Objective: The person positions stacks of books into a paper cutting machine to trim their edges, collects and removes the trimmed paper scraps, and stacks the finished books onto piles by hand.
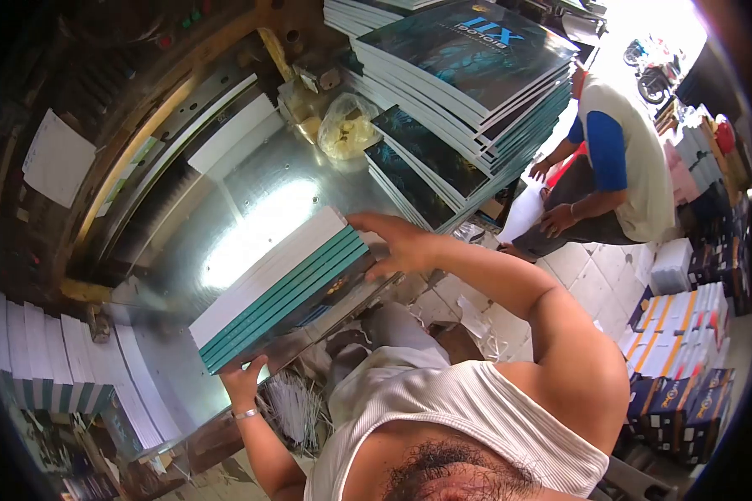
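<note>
One metal table (263,171) is the largest thing here. Beyond its right side, one co-worker (635,159) in a blue-sleeved shirt bends low, two hands near one white sheet (522,209). At the table's far right rises one tall stack of dark-covered books (459,67), too many to count surely. At its left end sits one row of book stacks (46,346), their number unclear. One block of teal-edged books (280,292) lies slantwise at the table's near edge, between the person's two hands; I cannot tell whether it touches the tabletop. One clear plastic bag (347,125) lies toward the table's far right. The right hand (401,242) grasps the block's right end, fingers spread round the corner; the left hand (242,382) grips its lower left corner, wearing one bracelet (246,413).
</note>
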{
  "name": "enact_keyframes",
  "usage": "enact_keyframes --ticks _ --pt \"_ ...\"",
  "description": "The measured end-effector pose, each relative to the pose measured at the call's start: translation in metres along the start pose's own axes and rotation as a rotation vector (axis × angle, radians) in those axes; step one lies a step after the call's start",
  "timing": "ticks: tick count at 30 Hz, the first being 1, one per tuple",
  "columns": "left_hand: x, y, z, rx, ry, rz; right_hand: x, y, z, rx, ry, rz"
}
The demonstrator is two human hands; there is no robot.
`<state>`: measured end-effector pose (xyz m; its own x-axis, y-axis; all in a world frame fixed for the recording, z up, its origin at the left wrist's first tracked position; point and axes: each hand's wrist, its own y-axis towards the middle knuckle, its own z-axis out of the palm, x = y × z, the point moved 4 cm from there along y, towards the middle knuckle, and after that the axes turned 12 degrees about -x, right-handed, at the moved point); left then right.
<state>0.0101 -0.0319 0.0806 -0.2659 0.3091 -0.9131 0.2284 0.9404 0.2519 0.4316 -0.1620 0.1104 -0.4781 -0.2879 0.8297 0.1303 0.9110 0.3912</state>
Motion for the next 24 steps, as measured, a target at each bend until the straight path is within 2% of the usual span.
enact_keyframes --ticks 4,6,8,9,13,18,21,24 --pt "-0.012 0.004 0.007 -0.032 -0.098 0.049 0.002 -0.003 0.002 -0.051 0.098 0.076" --pt "0.015 0.003 -0.008 -0.039 -0.077 0.044 0.009 -0.007 0.006 -0.064 0.132 0.112" --pt "0.015 0.003 -0.003 -0.182 -0.294 0.144 0.02 -0.008 0.009 -0.056 0.112 0.125" --pt "0.021 0.009 -0.015 -0.062 -0.224 0.128 0.025 -0.009 0.012 -0.062 0.096 0.156" --pt "0.01 0.009 -0.061 0.115 -0.232 -0.037 0.051 -0.012 0.051 -0.081 0.103 0.267" --pt "0.024 0.008 -0.131 -0.002 -0.306 -0.196 0.091 0.013 0.129 -0.052 0.047 0.491" --pt "0.049 0.015 -0.171 0.002 -0.324 -0.312 0.061 0.026 0.186 -0.069 0.003 0.523" --pt "0.071 0.021 -0.203 -0.013 -0.267 -0.421 0.055 0.04 0.226 -0.002 0.12 0.671"
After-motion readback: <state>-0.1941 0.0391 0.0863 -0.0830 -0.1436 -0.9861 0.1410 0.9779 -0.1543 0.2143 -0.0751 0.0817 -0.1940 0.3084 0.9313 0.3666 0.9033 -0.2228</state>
